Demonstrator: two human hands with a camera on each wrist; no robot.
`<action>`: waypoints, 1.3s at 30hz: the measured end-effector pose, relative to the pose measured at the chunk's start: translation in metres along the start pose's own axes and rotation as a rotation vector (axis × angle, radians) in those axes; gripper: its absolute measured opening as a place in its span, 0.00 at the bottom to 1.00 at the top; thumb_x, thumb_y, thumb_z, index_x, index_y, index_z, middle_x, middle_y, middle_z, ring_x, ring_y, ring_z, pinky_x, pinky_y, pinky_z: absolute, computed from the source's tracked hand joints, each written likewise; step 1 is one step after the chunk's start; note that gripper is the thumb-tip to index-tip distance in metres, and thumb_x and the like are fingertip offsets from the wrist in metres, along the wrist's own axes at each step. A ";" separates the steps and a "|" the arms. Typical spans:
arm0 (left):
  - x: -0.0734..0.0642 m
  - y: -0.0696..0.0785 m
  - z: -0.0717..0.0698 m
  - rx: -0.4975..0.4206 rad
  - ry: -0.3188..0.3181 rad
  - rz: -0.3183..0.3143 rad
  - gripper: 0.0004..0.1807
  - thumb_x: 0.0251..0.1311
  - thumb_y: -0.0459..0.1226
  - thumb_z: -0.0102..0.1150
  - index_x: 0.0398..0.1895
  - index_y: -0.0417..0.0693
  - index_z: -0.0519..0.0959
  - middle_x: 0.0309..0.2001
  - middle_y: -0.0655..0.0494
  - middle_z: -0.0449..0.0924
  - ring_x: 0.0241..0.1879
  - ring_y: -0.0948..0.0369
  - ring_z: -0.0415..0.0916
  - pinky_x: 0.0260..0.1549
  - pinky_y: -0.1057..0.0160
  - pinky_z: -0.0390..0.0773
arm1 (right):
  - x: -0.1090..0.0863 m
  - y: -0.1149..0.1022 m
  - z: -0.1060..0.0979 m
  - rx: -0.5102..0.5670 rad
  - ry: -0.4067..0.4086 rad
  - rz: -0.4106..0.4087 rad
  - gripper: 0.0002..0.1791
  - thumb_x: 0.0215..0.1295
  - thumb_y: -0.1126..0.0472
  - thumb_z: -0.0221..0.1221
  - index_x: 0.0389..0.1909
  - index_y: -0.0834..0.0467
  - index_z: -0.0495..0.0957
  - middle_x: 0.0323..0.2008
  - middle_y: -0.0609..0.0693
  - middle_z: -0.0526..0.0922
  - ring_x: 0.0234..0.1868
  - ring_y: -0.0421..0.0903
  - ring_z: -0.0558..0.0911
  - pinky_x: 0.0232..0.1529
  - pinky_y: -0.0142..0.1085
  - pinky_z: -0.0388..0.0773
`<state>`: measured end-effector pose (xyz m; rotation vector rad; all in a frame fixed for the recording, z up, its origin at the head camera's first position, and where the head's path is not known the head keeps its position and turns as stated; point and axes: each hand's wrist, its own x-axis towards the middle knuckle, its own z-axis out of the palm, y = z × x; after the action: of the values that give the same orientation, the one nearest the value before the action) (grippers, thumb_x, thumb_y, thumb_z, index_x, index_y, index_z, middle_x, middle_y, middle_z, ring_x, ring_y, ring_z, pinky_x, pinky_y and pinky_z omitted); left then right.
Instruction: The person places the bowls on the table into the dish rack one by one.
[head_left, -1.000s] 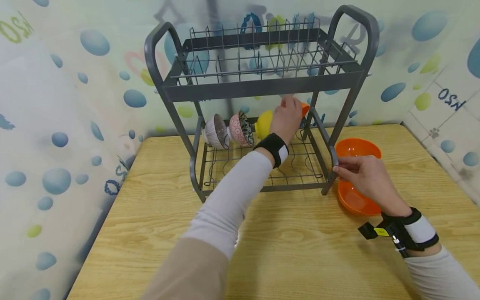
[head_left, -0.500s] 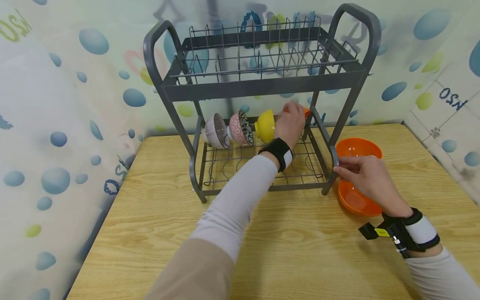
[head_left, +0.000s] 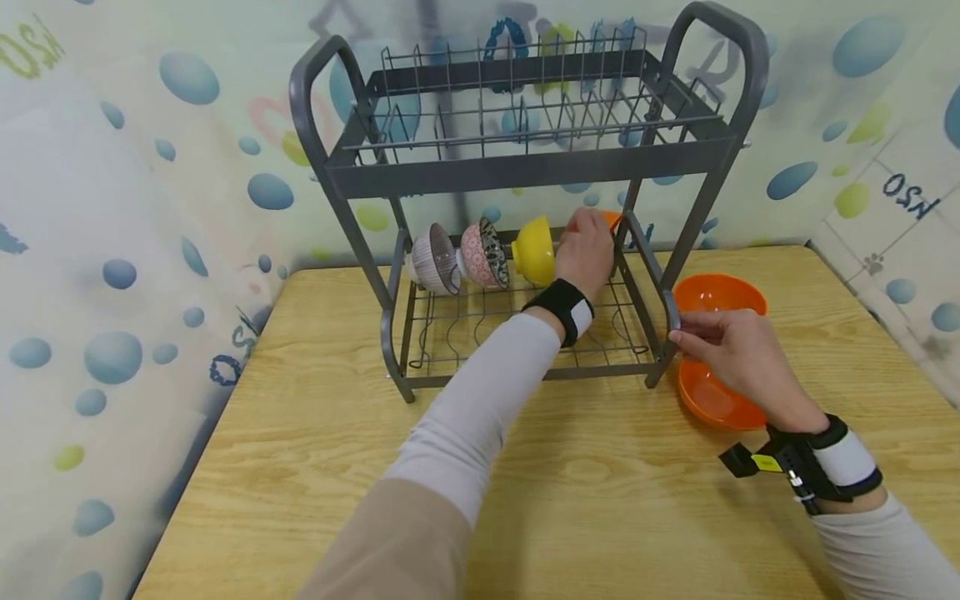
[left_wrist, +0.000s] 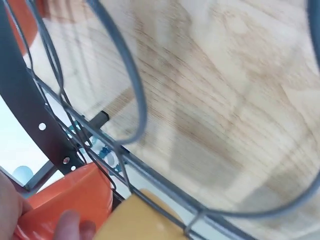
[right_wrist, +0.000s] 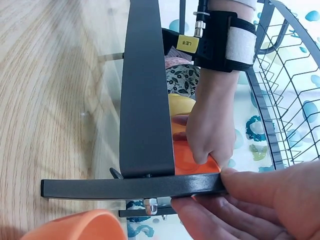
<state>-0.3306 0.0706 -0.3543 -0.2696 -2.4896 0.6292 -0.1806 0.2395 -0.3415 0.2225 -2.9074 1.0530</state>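
Note:
On the lower tier of a grey two-tier dish rack (head_left: pixel 525 172), my left hand (head_left: pixel 588 250) holds an orange bowl (head_left: pixel 611 219) at the right end. The left wrist view shows fingertips against this orange bowl (left_wrist: pixel 90 195), beside the wires. A yellow bowl (head_left: pixel 534 252) stands on its side just left of the hand. Further left are a pink patterned bowl (head_left: pixel 476 254) and a striped bowl (head_left: pixel 432 260), also on their sides. My right hand (head_left: pixel 735 354) pinches the rack's right side rail (right_wrist: pixel 135 188) between thumb and fingers.
Two orange bowls sit on the wooden table (head_left: pixel 600 500) right of the rack, one farther back (head_left: pixel 720 292) and one nearer (head_left: pixel 716 402), partly behind the right hand. Wire dividers (head_left: pixel 562 108) line the upper tier. A patterned wall covering (head_left: pixel 187 167) stands behind.
My left hand has moved slightly down and right with the orange bowl, away from the yellow bowl, which shows more now. The right hand stays on the rail.

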 end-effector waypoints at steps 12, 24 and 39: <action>-0.009 0.002 -0.014 -0.076 -0.137 -0.015 0.23 0.73 0.36 0.25 0.57 0.37 0.71 0.44 0.53 0.72 0.37 0.62 0.67 0.18 0.78 0.69 | -0.002 0.003 0.000 0.004 0.008 0.000 0.22 0.64 0.53 0.59 0.53 0.64 0.80 0.38 0.61 0.87 0.35 0.52 0.87 0.31 0.25 0.79; -0.009 0.003 -0.018 -0.104 -0.172 -0.060 0.22 0.70 0.41 0.34 0.52 0.38 0.75 0.39 0.53 0.71 0.33 0.62 0.63 0.16 0.74 0.65 | 0.001 0.002 0.001 0.013 -0.004 0.007 0.24 0.64 0.51 0.59 0.53 0.64 0.79 0.39 0.62 0.87 0.36 0.51 0.87 0.32 0.27 0.80; -0.007 -0.004 -0.023 -0.178 -0.299 0.006 0.23 0.72 0.44 0.35 0.51 0.44 0.80 0.47 0.47 0.77 0.34 0.63 0.63 0.21 0.72 0.65 | 0.002 0.003 0.000 0.014 0.001 -0.002 0.24 0.64 0.51 0.59 0.53 0.64 0.79 0.39 0.62 0.87 0.36 0.51 0.87 0.30 0.26 0.79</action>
<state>-0.3119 0.0742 -0.3385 -0.2658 -2.8397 0.4788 -0.1831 0.2411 -0.3435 0.2248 -2.8993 1.0732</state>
